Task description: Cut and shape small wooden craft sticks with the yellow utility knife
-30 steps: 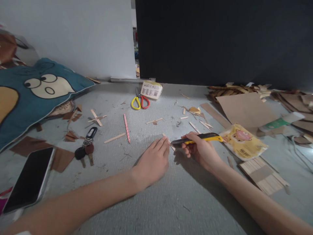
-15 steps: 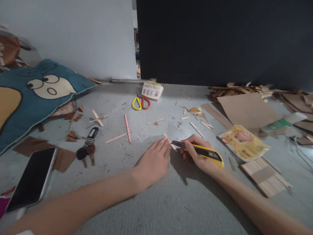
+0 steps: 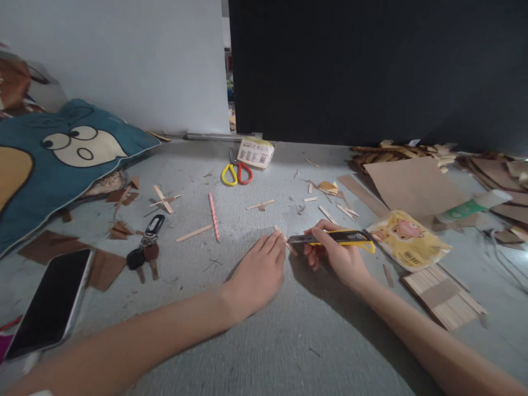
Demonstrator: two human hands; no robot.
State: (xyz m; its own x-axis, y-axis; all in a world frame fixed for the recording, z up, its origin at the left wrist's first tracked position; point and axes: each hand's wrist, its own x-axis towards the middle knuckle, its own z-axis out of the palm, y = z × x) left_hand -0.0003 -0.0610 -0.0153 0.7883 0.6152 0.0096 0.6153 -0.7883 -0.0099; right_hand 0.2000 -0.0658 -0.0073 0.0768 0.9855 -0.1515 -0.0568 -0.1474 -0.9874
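Observation:
My left hand (image 3: 259, 270) lies low on the grey table, its fingers together and their tips pressing a small wooden craft stick (image 3: 292, 250) against the surface. Part of that stick is hidden under the fingers; one end shows beyond the fingertips and the other to the right. In my right hand (image 3: 336, 256) is a yellow and black utility knife (image 3: 350, 237), gripped between thumb and fingers. Its blade end points left and reaches the stick right beside my left fingertips. Whether the edge touches the wood, I cannot tell.
Scissors (image 3: 236, 174) and a small packet (image 3: 256, 153) lie at the back. A pink striped stick (image 3: 214, 217), keys (image 3: 143, 254) and a phone (image 3: 50, 300) are leftward. Rightward lie a bundle of craft sticks (image 3: 443, 297), a yellow packet (image 3: 416, 239) and a glue tube (image 3: 474, 206).
The knife has tilted: its rear end is higher now, so it lies more level. My right hand has turned slightly with it. My left hand stays on the stick.

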